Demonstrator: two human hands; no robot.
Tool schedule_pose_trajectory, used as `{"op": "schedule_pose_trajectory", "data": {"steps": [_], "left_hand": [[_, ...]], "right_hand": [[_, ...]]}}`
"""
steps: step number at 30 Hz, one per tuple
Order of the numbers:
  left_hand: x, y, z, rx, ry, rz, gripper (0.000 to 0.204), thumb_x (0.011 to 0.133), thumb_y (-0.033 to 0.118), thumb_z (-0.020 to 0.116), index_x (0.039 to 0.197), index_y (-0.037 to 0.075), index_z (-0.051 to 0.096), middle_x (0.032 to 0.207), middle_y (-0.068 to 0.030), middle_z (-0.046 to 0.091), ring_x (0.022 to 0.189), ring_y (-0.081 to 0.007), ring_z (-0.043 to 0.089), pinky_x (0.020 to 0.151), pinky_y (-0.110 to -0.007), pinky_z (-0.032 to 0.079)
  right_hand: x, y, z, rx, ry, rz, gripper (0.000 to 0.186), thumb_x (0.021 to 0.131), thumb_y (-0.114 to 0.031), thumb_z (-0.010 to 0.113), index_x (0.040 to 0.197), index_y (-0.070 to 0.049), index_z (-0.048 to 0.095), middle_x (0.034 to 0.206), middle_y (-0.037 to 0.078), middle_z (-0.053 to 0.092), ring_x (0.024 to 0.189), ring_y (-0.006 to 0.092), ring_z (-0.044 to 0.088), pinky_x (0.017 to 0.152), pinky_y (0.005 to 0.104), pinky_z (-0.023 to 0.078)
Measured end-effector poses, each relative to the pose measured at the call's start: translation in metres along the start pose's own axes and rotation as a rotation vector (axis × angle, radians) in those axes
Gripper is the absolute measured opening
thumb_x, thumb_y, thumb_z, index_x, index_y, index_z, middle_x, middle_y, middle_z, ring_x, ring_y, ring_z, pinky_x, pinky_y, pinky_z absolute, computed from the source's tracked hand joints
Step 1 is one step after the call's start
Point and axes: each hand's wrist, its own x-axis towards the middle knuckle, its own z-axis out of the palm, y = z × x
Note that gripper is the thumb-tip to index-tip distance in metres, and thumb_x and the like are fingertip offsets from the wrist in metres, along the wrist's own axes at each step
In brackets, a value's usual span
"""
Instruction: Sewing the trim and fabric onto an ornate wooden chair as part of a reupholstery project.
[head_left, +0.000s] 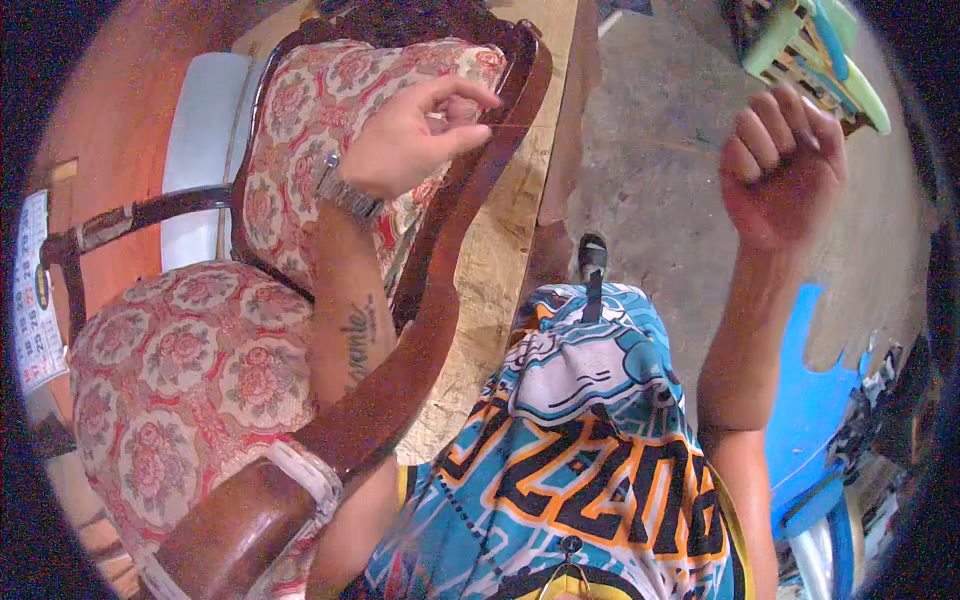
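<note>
My left hand, with a metal watch on its wrist, hovers over the floral-covered backrest of a dark wooden chair. Its fingers curl toward the thumb, while the index finger and thumb tips stay slightly apart. A faint thin line, perhaps thread, shows beside those tips; what the fingers hold is too small to make out. Off to the right, my right hand is raised in a closed fist, slightly blurred. Anything inside it is hidden. The chair's curved wooden frame passes under and in front of my left forearm.
The padded floral seat lies at left, near a worn wooden armrest. A pale wooden board lies under the chair. At right are a blue plastic piece and a green-and-blue slatted item on the concrete floor.
</note>
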Motion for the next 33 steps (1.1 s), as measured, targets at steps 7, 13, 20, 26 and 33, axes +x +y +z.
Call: {"op": "schedule_pose_trajectory", "data": {"steps": [7, 13, 20, 26, 33], "left_hand": [[-0.078, -0.051, 0.021, 0.385, 0.705, -0.346, 0.022, 0.078, 0.023, 0.069, 0.097, 0.011, 0.066, 0.080, -0.0085, 0.063, 0.072, -0.0189, 0.060, 0.065, -0.032, 0.047], [-0.123, -0.074, 0.070, 0.494, 0.939, -0.371, 0.025, 0.077, 0.033, 0.070, 0.090, 0.012, 0.067, 0.075, -0.0088, 0.063, 0.075, -0.0251, 0.062, 0.065, -0.036, 0.047], [-0.106, -0.048, 0.083, 0.871, 0.984, -0.519, 0.041, 0.067, 0.043, 0.075, 0.058, 0.010, 0.051, 0.058, -0.0054, 0.053, 0.063, -0.0267, 0.053, 0.054, -0.041, 0.039], [-0.100, -0.070, 0.077, 0.913, 1.073, -0.179, 0.044, 0.063, 0.032, 0.079, 0.054, 0.010, 0.041, 0.056, -0.0033, 0.046, 0.059, -0.0247, 0.044, 0.052, -0.039, 0.036], [-0.096, -0.073, 0.080, 0.743, 1.094, -0.311, 0.024, 0.064, 0.024, 0.079, 0.072, 0.012, 0.059, 0.058, -0.0027, 0.051, 0.060, -0.0231, 0.049, 0.055, -0.035, 0.040]], "right_hand": [[-0.080, 0.003, -0.064, -0.482, 0.663, -0.161, 0.016, 0.088, -0.030, 0.052, 0.077, -0.019, 0.053, 0.059, -0.004, 0.043, 0.044, 0.0109, 0.037, 0.037, 0.0235, 0.030], [-0.076, 0.063, -0.094, -0.523, 0.712, -0.055, 0.017, 0.089, -0.026, 0.053, 0.076, -0.016, 0.052, 0.056, -0.005, 0.040, 0.043, 0.0103, 0.037, 0.040, 0.0244, 0.031], [-0.009, 0.116, -0.040, -1.302, 0.222, -0.026, 0.030, 0.090, -0.022, 0.055, 0.065, -0.010, 0.043, 0.055, -0.005, 0.033, 0.049, 0.0060, 0.031, 0.042, 0.0267, 0.025], [0.085, 0.178, -0.031, -1.718, -0.273, -0.254, 0.033, 0.089, -0.025, 0.057, 0.071, 0.002, 0.051, 0.054, 0.011, 0.047, 0.051, 0.0138, 0.046, 0.047, 0.0325, 0.037], [0.114, 0.207, -0.039, -1.741, -0.227, -0.067, 0.034, 0.088, -0.027, 0.057, 0.071, 0.001, 0.053, 0.055, 0.016, 0.049, 0.049, 0.0175, 0.047, 0.049, 0.0350, 0.038]]}}
